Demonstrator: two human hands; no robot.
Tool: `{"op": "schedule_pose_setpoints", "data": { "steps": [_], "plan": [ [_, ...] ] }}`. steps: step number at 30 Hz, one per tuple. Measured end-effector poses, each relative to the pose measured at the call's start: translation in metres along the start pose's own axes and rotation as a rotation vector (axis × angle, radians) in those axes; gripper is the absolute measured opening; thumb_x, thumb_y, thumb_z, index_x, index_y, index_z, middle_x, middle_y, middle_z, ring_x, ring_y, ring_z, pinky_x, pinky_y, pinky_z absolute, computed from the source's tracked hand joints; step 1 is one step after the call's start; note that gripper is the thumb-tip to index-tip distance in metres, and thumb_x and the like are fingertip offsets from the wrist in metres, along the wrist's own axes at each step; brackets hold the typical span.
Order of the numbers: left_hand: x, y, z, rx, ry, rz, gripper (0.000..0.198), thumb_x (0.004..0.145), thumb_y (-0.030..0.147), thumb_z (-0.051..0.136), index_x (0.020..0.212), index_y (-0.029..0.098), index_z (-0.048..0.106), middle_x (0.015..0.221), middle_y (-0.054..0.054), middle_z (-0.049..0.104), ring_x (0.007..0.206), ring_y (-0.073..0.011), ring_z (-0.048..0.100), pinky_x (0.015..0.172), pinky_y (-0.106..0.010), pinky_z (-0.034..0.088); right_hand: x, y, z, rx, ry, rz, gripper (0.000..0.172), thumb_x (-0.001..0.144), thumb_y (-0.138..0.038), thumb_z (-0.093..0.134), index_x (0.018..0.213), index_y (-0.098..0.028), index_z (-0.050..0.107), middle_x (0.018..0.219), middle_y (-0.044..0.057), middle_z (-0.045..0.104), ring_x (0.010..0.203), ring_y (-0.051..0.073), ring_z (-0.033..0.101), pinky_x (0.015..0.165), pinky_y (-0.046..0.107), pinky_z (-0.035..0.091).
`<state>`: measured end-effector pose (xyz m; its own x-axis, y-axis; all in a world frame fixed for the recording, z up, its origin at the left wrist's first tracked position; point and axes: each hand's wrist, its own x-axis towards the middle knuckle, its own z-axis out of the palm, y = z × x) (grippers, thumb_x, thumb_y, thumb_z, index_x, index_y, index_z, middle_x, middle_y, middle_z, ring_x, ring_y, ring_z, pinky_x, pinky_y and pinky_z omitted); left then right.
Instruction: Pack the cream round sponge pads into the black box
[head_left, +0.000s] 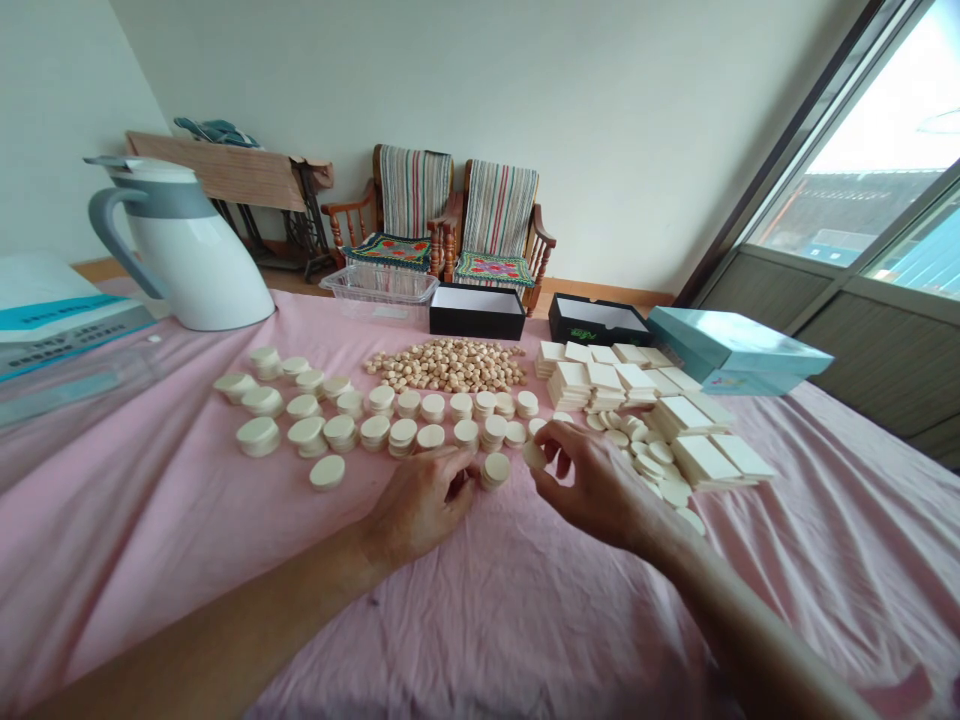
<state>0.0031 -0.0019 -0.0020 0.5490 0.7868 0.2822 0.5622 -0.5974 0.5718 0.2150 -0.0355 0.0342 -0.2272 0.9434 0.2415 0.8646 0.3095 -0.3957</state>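
Fingers [553, 436] pinching cream disc [534, 456], right hand [600, 490]

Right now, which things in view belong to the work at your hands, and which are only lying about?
Belonging to the work: left hand beside a disc stack; right hand holding a cream disc; rows of disc stacks; pile of small beige pieces; cream rectangular pieces.

Lying about: white jug; black box; teal box; plastic tub; two wooden chairs.
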Motion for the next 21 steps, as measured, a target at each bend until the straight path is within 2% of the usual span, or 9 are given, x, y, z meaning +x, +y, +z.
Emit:
{"op": "schedule_pose_setpoints", "data": {
  "steps": [2, 5, 13, 17, 21],
  "plan": [
    [0.000, 0.000, 0.000, -0.007, -0.014, 0.003, 0.016, 0.081, 0.010, 0.046, 0.080, 0.019, 0.059, 0.078, -0.001, 0.062, 0.073, -0.0144, 0.056, 0.062, -0.024, 0.037, 0.003, -0.013, 0.007, 0.043, 0.062, -0.022, 0.003, 0.077, -0.022, 0.050, 0.078, -0.019, 0.048, 0.072, 0.000, 0.055, 0.061, 0.011, 0.049, 0.056, 0.023, 0.034],
    [-0.001, -0.001, -0.001, -0.015, -0.031, 0.000, 0.014, 0.081, 0.013, 0.046, 0.082, 0.019, 0.059, 0.077, -0.001, 0.061, 0.071, -0.0143, 0.055, 0.062, -0.024, 0.037, 0.006, -0.026, 0.017, 0.038, 0.089, -0.025, 0.006, 0.078, -0.024, 0.050, 0.076, -0.019, 0.046, 0.070, 0.001, 0.055, 0.061, 0.012, 0.049, 0.055, 0.023, 0.033],
    [-0.001, -0.002, -0.001, 0.005, -0.029, -0.004, 0.013, 0.082, 0.015, 0.047, 0.080, 0.018, 0.060, 0.077, -0.002, 0.061, 0.071, -0.0151, 0.055, 0.062, -0.024, 0.038, 0.008, -0.032, 0.026, -0.106, 0.086, 0.039, 0.016, 0.081, -0.033, 0.050, 0.076, -0.018, 0.049, 0.070, 0.004, 0.059, 0.059, 0.013, 0.053, 0.054, 0.025, 0.032],
    [-0.001, -0.001, -0.002, 0.007, -0.024, -0.003, 0.013, 0.083, 0.016, 0.047, 0.079, 0.018, 0.059, 0.076, -0.002, 0.061, 0.071, -0.0151, 0.056, 0.063, -0.024, 0.038, 0.008, -0.032, 0.019, -0.107, 0.108, 0.071, 0.024, 0.081, -0.041, 0.050, 0.076, -0.018, 0.053, 0.068, 0.004, 0.060, 0.058, 0.013, 0.053, 0.054, 0.025, 0.032],
    [0.000, 0.001, -0.003, -0.021, 0.004, -0.003, 0.014, 0.081, 0.011, 0.045, 0.076, 0.018, 0.057, 0.075, -0.001, 0.062, 0.070, -0.0144, 0.056, 0.064, -0.024, 0.038, 0.007, -0.018, -0.005, -0.069, 0.184, 0.117, 0.024, 0.081, -0.042, 0.052, 0.075, -0.019, 0.055, 0.063, 0.001, 0.059, 0.056, 0.012, 0.051, 0.053, 0.024, 0.032]
  ]
}}
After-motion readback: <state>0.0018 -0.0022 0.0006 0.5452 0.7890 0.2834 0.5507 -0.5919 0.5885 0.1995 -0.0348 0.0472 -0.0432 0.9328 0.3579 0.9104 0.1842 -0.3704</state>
